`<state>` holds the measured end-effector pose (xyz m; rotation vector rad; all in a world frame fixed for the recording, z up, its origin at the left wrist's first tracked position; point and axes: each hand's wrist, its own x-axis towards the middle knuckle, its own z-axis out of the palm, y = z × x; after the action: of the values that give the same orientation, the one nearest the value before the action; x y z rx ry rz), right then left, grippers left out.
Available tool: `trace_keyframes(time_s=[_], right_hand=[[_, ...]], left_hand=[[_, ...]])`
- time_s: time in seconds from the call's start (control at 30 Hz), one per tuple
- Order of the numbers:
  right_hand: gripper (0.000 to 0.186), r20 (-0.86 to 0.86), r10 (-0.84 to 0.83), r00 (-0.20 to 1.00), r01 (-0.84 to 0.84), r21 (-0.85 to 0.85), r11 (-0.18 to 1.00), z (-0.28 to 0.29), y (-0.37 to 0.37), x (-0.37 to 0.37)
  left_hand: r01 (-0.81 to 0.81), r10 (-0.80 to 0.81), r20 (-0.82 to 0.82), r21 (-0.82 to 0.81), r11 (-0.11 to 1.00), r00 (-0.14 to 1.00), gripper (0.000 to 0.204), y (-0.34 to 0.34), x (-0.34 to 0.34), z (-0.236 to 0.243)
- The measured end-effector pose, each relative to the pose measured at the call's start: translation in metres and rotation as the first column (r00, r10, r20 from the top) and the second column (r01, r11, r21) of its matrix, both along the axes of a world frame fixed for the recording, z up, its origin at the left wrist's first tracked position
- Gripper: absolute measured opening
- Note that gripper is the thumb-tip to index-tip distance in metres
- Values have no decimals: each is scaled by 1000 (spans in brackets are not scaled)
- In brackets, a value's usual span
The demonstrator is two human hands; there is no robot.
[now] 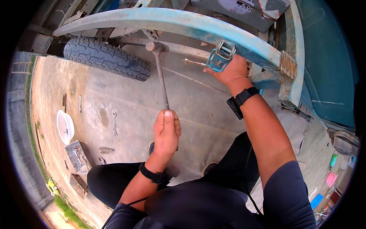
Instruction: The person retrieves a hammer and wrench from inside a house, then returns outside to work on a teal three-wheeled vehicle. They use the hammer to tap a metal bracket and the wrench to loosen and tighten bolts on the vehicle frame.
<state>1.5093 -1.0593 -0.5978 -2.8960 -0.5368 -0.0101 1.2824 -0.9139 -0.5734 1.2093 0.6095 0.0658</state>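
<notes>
My left hand (pixel 166 133) is closed around the lower handle of a hammer (pixel 162 82). Its rusty head is up, close below the curved pale-blue metal frame (pixel 167 19). Under the frame's right part, my right hand (pixel 234 72) is reaching in beside a small blue bracket (pixel 211 60) with a metal loop. A thin wrench (pixel 194 62) sticks out to the left from behind the bracket, in line with my right hand. The bracket hides most of those fingers, but they look curled round the wrench.
A black treaded tyre (pixel 106 57) lies left under the frame. On the concrete are wrenches (pixel 114 124), pliers (pixel 106 150), a wire brush (pixel 64 102), a white basin (pixel 65 127) and a metal toolbox (pixel 79 156). A grey battery (pixel 244 13) sits behind the frame; a teal panel (pixel 328 61) stands right.
</notes>
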Motion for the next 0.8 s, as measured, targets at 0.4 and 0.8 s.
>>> trace_keyframes(time_s=[0.4,0.8], right_hand=[[74,35,25,999,-28,81,996,-10,-4,1],[73,-189,-51,981,52,2,999,17,1,1]], left_hand=[[122,-60,-296,196,973,953,31,4,-28,-42],[772,-143,-775,557,307,616,27,19,-93,-94]])
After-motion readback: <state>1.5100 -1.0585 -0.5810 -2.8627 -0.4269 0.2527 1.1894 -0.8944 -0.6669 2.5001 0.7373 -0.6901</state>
